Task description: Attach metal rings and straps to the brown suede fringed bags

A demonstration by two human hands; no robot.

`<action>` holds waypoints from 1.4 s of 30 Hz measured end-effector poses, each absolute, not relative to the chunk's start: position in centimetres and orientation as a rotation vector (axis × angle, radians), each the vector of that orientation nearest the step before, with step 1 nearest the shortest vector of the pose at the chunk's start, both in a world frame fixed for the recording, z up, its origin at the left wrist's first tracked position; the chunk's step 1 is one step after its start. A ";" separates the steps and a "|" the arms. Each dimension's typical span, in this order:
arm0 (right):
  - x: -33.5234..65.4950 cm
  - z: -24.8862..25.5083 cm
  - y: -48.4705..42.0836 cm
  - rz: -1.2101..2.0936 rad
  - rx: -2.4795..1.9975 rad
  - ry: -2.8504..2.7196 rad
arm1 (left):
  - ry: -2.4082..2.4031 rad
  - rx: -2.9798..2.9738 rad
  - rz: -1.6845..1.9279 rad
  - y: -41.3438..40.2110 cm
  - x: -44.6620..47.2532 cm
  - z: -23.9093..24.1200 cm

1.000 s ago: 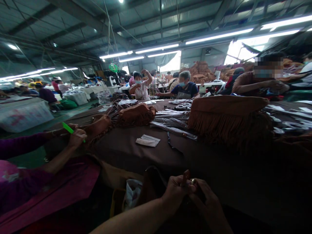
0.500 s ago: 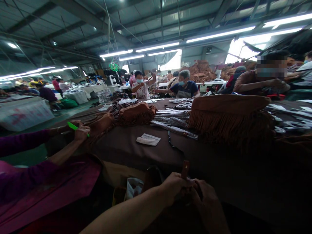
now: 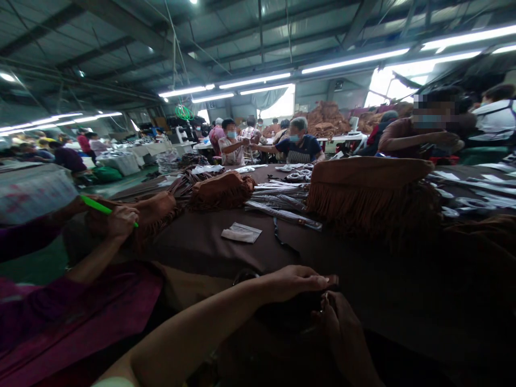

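Low in the middle of the view, my left hand (image 3: 296, 282) is closed in a pinch on the end of a brown leather strap (image 3: 333, 280). Below and to its right, my right hand (image 3: 342, 325) is closed as well, its fingertips pinching a small shiny metal piece (image 3: 323, 302). Its exact kind is too small and dark to tell. A gap separates the two hands. The rest of the strap is lost in the dark area beneath my left hand.
A dark-covered table (image 3: 201, 236) stretches ahead, bearing fringed brown suede pieces (image 3: 371, 177), wrapped white strips (image 3: 284, 215), a small plastic packet (image 3: 241, 233) and a black strap (image 3: 282, 236). On the left, a co-worker's hand (image 3: 122, 220) holds a bright green tool (image 3: 95, 204).
My hands were together around the upright strap end; now they are apart. My left hand has moved right and slightly up, and the strap end has tipped over. The view has shifted slightly.
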State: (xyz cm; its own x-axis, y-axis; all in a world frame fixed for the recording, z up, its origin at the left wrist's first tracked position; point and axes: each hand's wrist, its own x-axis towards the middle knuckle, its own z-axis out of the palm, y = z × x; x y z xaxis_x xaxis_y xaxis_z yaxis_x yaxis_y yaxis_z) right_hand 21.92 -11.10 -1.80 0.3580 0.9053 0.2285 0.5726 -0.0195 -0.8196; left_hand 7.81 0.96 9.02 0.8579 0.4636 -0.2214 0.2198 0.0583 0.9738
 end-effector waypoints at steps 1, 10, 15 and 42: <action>22.0 -1.8 -11.1 0.462 -1.705 -1.317 | 0.556 1.593 0.191 1.0 8.0 9.0; 21.9 -1.4 -11.5 0.346 -1.648 -1.372 | 0.699 2.205 -0.007 1.2 8.1 10.2; 21.9 -1.6 -11.2 0.342 -1.673 -1.424 | 0.714 2.253 -0.252 0.3 8.9 12.0; 21.7 -2.1 -11.3 0.184 -1.766 -1.536 | 0.829 2.441 -0.037 1.0 7.2 9.8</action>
State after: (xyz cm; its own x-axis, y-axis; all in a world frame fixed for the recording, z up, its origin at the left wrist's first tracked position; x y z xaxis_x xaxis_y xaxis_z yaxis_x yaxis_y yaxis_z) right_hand 21.72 -11.30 -2.07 0.2618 0.8929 0.3664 0.7814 0.0267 -0.6235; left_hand 7.21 1.01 9.82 0.8087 0.5543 -0.1966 0.5696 -0.6547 0.4969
